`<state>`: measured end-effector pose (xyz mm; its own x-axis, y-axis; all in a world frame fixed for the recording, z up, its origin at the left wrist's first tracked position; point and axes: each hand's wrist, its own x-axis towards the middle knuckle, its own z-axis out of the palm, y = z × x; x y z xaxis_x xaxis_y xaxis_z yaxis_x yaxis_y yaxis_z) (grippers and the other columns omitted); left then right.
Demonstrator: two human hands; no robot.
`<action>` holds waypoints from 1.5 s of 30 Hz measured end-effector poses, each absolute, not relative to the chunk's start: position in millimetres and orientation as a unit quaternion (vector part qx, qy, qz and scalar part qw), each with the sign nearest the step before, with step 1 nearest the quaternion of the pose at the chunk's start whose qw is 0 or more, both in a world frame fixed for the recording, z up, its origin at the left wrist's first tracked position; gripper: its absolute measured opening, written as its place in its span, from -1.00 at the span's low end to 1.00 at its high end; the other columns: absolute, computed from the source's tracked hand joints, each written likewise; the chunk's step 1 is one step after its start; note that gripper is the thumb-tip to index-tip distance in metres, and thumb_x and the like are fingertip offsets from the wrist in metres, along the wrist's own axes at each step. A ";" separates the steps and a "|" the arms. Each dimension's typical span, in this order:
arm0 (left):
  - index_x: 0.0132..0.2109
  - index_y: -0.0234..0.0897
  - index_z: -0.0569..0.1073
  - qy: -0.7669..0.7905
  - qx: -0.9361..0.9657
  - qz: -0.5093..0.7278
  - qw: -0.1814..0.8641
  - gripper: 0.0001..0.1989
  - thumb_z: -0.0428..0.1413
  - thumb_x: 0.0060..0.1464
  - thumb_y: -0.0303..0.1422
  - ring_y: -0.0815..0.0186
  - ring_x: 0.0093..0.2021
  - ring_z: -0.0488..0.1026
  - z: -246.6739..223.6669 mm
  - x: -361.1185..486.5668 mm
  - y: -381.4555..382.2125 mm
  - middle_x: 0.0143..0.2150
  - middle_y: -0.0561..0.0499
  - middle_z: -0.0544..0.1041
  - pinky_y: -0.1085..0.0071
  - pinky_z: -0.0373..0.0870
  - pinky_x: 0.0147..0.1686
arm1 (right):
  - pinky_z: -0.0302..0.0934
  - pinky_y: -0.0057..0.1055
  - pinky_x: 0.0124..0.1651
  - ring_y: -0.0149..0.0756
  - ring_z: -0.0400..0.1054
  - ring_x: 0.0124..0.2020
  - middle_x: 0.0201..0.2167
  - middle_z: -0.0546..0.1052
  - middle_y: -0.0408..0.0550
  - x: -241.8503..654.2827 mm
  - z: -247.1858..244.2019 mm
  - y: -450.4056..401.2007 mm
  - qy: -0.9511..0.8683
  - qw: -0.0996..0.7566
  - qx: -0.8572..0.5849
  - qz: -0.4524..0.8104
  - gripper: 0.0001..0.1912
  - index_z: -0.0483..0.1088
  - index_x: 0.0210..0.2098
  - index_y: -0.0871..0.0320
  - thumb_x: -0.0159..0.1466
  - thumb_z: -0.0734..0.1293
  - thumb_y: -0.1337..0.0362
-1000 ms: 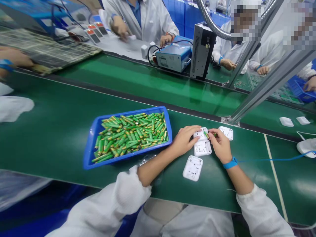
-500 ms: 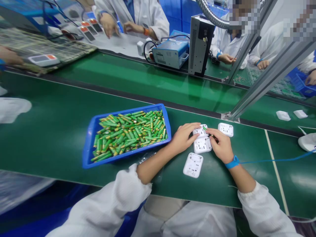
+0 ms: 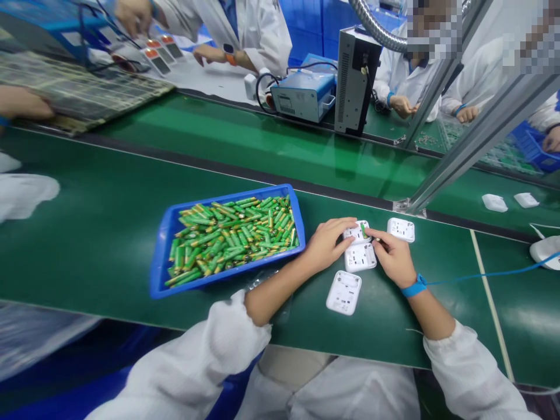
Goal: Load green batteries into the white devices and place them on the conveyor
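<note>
My left hand steadies a white plastic case on the green bench, with its fingers along the top and the thumb at the lower left. At the case's right side lies a green battery, and the index fingertip of my right hand presses on it. A small dark and gold end, apparently another battery, shows between the right hand's curled fingers. Touching the first case from below is a second open case. Another case lies nearer me, and one more case sits beyond my right hand.
A blue bin full of green batteries stands left of my hands. A blue cord runs right from my wrist strap. Behind the bench rise a metal post and a blue-grey instrument. Co-workers sit across.
The battery under my right index finger has turned and lies more in line with the case's side. A co-worker's hand across has moved left; the white device at far left is gone from view.
</note>
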<state>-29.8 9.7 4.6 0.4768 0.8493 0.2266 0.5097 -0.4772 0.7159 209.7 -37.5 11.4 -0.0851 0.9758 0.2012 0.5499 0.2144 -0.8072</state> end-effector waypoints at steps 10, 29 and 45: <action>0.29 -0.13 0.56 0.417 0.808 0.298 0.291 -0.66 0.11 0.47 -0.27 0.05 0.45 0.47 3.2 -30.2 9.7 0.43 -0.09 0.56 -0.05 0.35 0.46 | 0.44 0.05 0.34 0.01 0.59 0.20 0.39 0.58 0.00 210.8 17.6 -36.5 -0.784 0.263 -0.521 0.211 -0.34 0.64 0.29 0.02 0.33 0.23 0.55; 0.33 -0.21 0.48 0.425 0.808 0.301 0.276 -0.62 0.14 0.46 -0.28 -0.01 0.40 0.49 -1.4 -28.6 10.6 0.38 -0.18 0.58 -0.05 0.38 0.41 | 0.53 -0.21 -0.05 -0.16 0.58 -0.14 -0.05 0.67 0.01 205.8 16.1 -28.8 -0.663 0.467 -0.535 0.238 -0.82 0.67 0.02 0.01 0.48 0.44 0.18; 0.29 -0.18 0.55 0.412 0.801 0.335 0.276 -0.61 0.28 0.41 -0.22 -0.02 0.34 0.53 -11.7 -25.4 16.0 0.33 -0.16 0.61 -0.04 0.43 0.34 | 0.52 -0.06 0.15 -0.05 0.56 0.03 -0.01 0.64 0.09 199.7 13.4 -3.0 -0.758 0.348 -0.534 0.136 -0.63 0.64 0.16 0.06 0.56 0.23 0.31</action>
